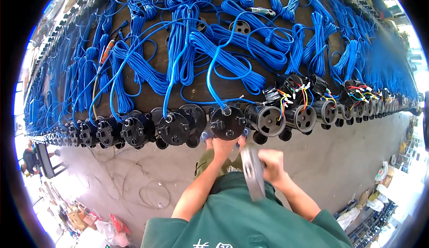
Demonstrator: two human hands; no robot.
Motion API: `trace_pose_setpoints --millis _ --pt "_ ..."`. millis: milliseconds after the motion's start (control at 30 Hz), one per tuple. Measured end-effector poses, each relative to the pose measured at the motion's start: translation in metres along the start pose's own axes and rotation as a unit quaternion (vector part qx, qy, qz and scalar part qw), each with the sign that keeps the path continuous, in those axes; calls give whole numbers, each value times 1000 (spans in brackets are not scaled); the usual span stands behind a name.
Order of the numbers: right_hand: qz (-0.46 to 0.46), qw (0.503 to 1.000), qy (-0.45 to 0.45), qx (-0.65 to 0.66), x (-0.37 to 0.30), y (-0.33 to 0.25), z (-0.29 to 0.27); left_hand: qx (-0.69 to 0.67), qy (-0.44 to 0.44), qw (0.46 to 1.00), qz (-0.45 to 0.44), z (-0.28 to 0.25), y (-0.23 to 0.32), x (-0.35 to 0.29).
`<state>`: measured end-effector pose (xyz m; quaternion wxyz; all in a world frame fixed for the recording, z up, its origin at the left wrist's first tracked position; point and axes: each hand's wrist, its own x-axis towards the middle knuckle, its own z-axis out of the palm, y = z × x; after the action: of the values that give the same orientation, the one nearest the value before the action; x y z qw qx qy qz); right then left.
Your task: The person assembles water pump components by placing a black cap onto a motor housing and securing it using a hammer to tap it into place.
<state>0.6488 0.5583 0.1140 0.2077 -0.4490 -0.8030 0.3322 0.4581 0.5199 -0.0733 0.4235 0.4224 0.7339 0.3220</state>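
Observation:
My left hand [222, 147] is against the lower edge of a black round-capped housing [228, 124], its fingers hidden beneath the cap. A thick blue cable runs from the cap up onto the bench. My right hand [271, 165] is closed round a long grey metal-looking piece [253, 172], smeared by motion, with slots along its side; its exact kind is unclear. It stands upright in front of my green shirt, just below and right of that housing. To the right sits an open black housing [265, 120] with a holed round plate inside.
Bundled blue cables [225, 60] cover the dark bench [147, 65]. Black housings line its near edge; those at right show loose coloured wires [286, 99]. An orange-handled screwdriver [107, 51] lies left, a green-and-silver tool [261, 11] at the back. Thin cable [154, 194] coils on the floor.

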Motion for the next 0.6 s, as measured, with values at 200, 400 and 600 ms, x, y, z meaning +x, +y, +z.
trace_pose_setpoints --millis 200,400,600 --pt "21 1000 -4 22 -20 -10 -2 -24 34 997 -70 -18 48 -4" --pt "117 993 -6 31 -33 -20 -10 -118 -63 984 -119 -30 0 -20" --pt "95 995 -3 31 -25 -17 -11 -56 -8 998 14 -22 33 -3"
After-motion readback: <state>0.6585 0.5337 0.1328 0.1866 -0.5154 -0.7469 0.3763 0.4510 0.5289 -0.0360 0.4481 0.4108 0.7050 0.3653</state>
